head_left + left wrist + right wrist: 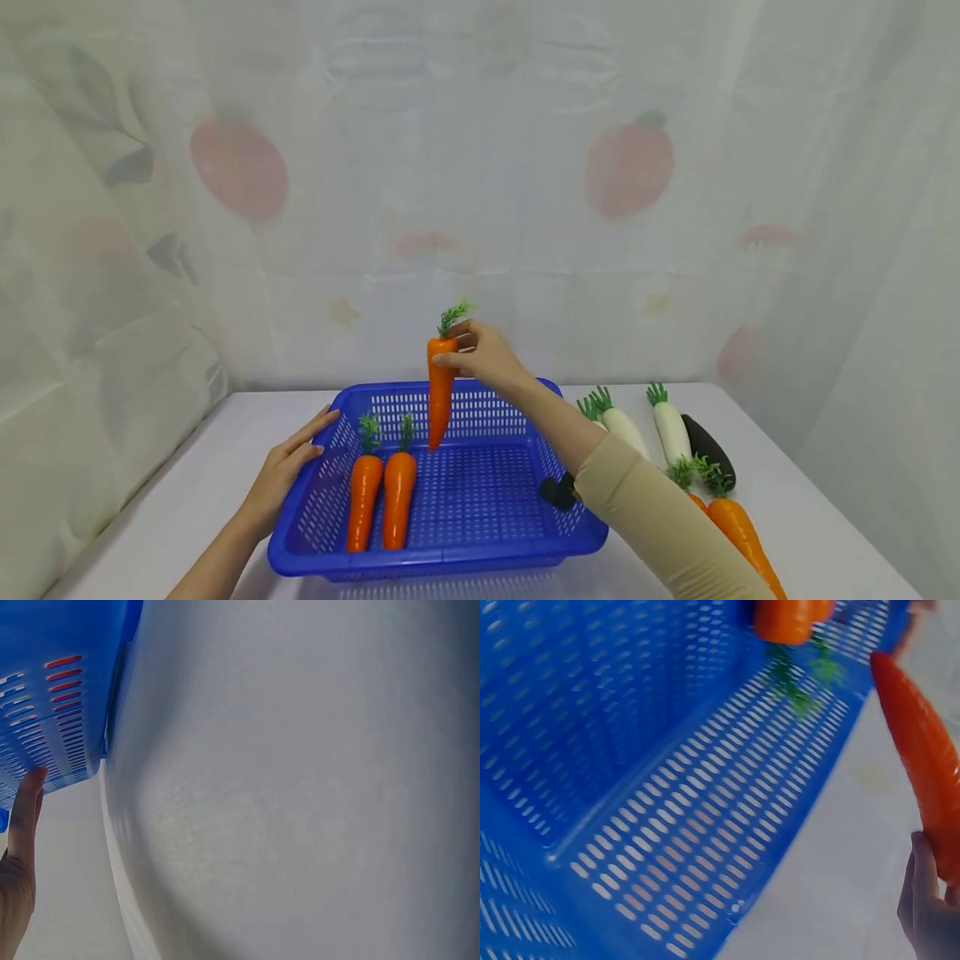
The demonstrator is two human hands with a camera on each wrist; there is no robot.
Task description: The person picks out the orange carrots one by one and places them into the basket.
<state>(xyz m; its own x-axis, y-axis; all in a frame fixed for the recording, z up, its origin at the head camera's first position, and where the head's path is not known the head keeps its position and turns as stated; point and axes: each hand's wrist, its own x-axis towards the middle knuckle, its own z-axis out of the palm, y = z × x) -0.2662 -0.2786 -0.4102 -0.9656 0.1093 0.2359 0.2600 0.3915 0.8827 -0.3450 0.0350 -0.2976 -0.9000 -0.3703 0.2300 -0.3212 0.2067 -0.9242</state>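
My right hand point(486, 357) pinches an orange carrot point(441, 387) near its leafy green top and holds it upright, tip down, over the blue plastic basket point(435, 557). In the right wrist view the tapered carrot point(919, 742) slants beside the basket wall, fingers at its thick end. My left hand point(281, 479) rests on the basket's left rim with fairly straight fingers. The left wrist view shows a finger point(26, 814) against the slotted outer wall. Inside the basket, two carrots lie side by side at the left, a left one point(363, 500) and a right one point(399, 498), leaves toward the back.
Right of the basket lie white radishes point(670, 429), a dark eggplant point(708, 450) and more carrots point(738, 533), partly behind my right sleeve point(660, 517). A small dark object point(557, 492) shows under my forearm. A patterned curtain point(465, 208) hangs behind the white table point(195, 450).
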